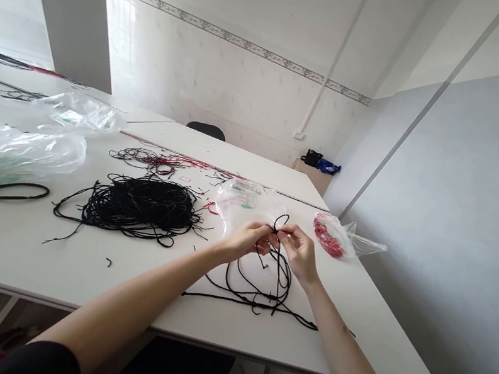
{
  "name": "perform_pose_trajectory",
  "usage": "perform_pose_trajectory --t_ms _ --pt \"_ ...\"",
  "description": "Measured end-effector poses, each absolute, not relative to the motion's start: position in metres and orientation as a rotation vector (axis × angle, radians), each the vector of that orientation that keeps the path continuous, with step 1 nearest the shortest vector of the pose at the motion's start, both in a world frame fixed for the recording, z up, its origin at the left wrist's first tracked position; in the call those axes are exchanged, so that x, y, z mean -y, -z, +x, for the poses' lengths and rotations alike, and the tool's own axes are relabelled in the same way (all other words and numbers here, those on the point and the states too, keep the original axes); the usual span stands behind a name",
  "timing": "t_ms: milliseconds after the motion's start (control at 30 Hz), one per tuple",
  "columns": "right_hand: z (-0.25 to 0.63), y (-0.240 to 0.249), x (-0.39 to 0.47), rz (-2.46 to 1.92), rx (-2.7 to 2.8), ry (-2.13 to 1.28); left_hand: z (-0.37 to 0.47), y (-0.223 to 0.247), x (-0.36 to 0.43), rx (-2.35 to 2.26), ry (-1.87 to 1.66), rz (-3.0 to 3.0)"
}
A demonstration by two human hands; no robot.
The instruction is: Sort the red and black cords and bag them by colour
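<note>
Head view. Item: black cord (283,215), one length, raised above the white table (142,284), over loose black coils (253,304). Left hand (247,241): narrow pinch, closed on the cord. Right hand (299,249): likewise narrow, thumb and finger on the cord, just beside the left.

Condition: part-worked, by judgement; a small loop formed, standing open above the fingertips. Loop and loose tail appear undrawn; whether a knot sits under the fingers, cannot tell.

Direction: loop points up and away from the person; one strand drops toward the near edge. Long axis: none single, the cord being curved; hanging strand roughly upright.

Adjacent: clear plastic bag (240,201), behind the hands; large black cord bundle (141,204), to the left.
</note>
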State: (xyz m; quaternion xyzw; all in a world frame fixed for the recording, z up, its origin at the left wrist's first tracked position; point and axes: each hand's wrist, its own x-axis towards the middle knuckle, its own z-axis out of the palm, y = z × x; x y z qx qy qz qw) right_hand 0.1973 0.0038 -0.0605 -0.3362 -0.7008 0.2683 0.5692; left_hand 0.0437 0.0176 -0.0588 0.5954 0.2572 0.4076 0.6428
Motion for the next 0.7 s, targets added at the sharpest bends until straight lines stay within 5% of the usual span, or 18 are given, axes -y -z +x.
perform_pose_trajectory --t_ms 700 --pt "0.1963 0.0602 -0.0009 -0.857 1.548 -0.720 0.0464 0.0550 -0.0161 -0.714 -1.112 1.629"
